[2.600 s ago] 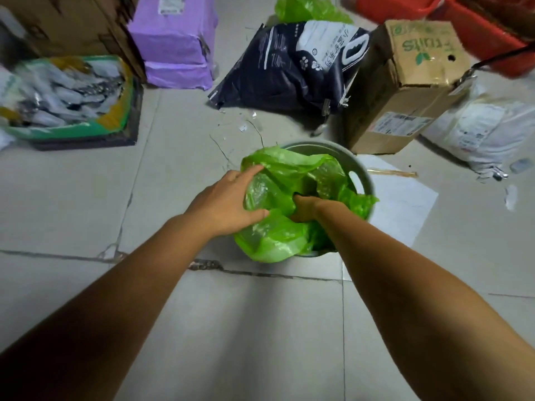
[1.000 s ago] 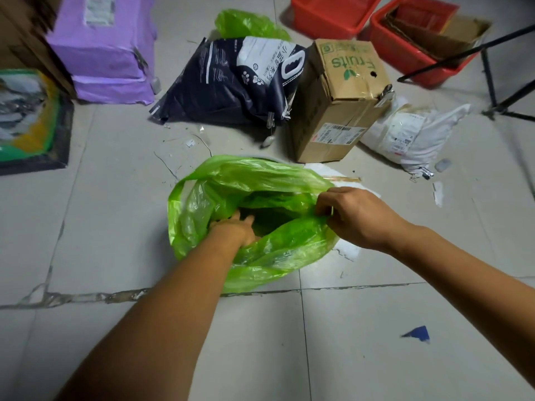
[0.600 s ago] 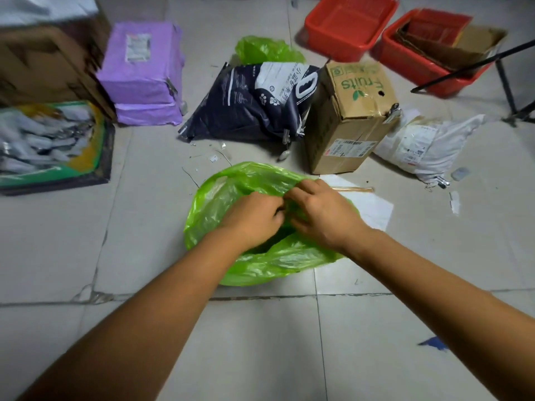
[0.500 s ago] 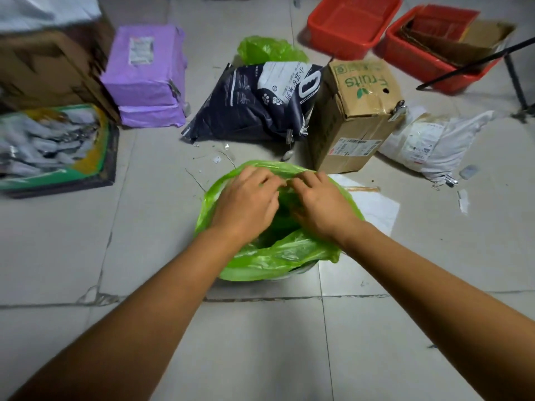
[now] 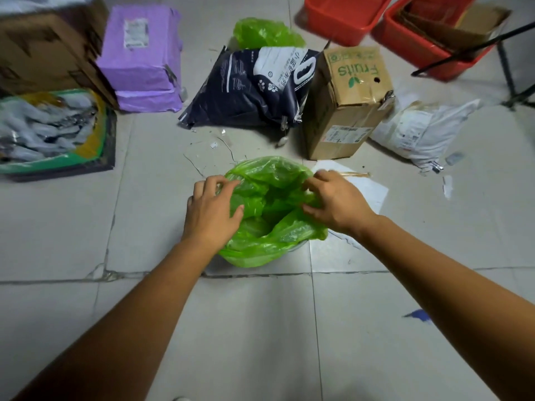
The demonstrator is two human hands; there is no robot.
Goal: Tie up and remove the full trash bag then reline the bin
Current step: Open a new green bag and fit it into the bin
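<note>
A green plastic liner bag (image 5: 272,244) is draped over the round bin on the tiled floor, hiding nearly all of it; only a sliver of the grey bin rim (image 5: 298,246) shows at the lower right. My left hand (image 5: 211,212) grips the bag's left edge. My right hand (image 5: 335,204) pinches the bag's right edge. The bag's mouth gapes between the two hands. A second green bag (image 5: 266,33), bunched up, lies far back behind the dark sack.
Behind the bin lie a dark pet-food sack (image 5: 254,88), a "Fruits" cardboard box (image 5: 347,99), a white parcel (image 5: 422,128) and white paper (image 5: 367,189). A purple package (image 5: 142,59) and a green-rimmed tray (image 5: 52,131) sit left; red crates (image 5: 344,15) stand far back.
My hands were together over the middle of the bag; they have moved apart to its left and right edges, spreading the mouth wider over the bin.
</note>
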